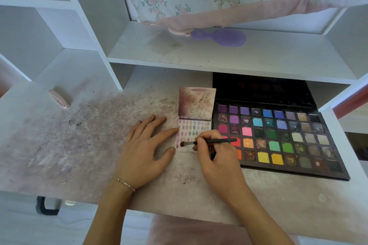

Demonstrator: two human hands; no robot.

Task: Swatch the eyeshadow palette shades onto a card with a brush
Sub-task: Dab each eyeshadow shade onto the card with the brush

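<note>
One card (194,137) lies on the counter (99,145) just left of one open eyeshadow palette (278,139), its face covered in rows of faint pink, purple and green swatches. Your right hand (217,157) pinches one dark brush (211,142), fingers curled round the handle, bristles touching the card's lower left. Your left hand (145,151) lies flat, fingers straight, index finger and thumb against the card's left edge.

There is one wide view from the person's head, looking forward and steeply down. It sits close over the worktop (99,135), with shelves rising just behind it.
</note>
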